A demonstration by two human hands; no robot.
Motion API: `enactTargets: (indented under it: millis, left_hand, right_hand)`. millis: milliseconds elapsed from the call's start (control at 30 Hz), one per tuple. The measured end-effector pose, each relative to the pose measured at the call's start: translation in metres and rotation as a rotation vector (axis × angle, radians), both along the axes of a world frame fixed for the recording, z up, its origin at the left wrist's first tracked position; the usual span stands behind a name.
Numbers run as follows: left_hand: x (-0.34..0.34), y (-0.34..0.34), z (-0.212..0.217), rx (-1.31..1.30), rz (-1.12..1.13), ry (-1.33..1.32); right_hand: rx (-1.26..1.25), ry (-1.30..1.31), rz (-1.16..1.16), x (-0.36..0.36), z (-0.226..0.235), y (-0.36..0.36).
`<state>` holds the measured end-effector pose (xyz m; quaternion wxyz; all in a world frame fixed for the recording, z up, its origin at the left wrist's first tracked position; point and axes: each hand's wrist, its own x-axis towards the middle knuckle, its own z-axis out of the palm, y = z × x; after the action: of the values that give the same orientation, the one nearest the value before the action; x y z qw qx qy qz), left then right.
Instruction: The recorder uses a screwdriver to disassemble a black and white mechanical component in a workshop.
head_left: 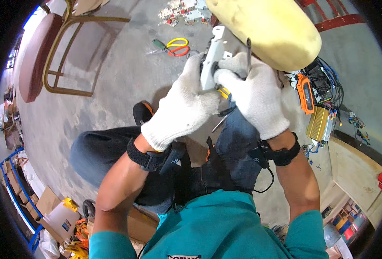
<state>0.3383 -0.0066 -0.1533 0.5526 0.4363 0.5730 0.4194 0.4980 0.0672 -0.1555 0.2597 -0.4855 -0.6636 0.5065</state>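
Observation:
In front of me, my left hand, in a white knit glove, is closed around a long, light-grey metal part with a rounded tab at its top. My right hand, gloved the same way, is closed against the part's right side. Between its fingers a thin dark rod sticks up; its kind I cannot make out. Below the hands, something yellow shows partly, hidden by the gloves. Near my leg lies a dark-handled tool with a thin metal shaft.
Scissors with red and yellow handles lie on the concrete floor, beside a green-handled tool. A large pale-yellow rounded object stands ahead. Small scrap parts lie beyond. To the right are an orange device, cables and a gold box; a chair stands left.

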Motion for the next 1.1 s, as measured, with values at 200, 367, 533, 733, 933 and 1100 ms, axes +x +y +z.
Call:
enactTargets:
  millis: [200,367,533,733,933,1100]
  left_hand:
    - [-0.015,0.006,-0.003,-0.075,0.089,-0.194]
    - [-0.014,0.006,-0.009,-0.174,0.123,-0.243]
    - [-0.025,0.002,-0.029,-0.160,-0.025,-0.296]
    - [-0.008,0.004,-0.019,-0.071,-0.044,-0.141]
    - [-0.012,0.000,-0.016,-0.147,-0.051,-0.109]
    - [-0.015,-0.008,-0.025,-0.150,-0.069,-0.021]
  right_hand:
    - [-0.345,0.212,-0.001,0.023,0.016,0.013]
    - [0.064,0.073,-0.039,0.029,-0.026,0.009]
    - [-0.151,0.177,0.126,0.027,0.003,-0.004]
    - [-0.151,0.259,0.098,0.034,-0.019,-0.007]
    - [-0.336,0.167,0.046,0.031,-0.011,-0.016]
    - [-0.130,0.104,0.008,0.028,-0.007,-0.026]
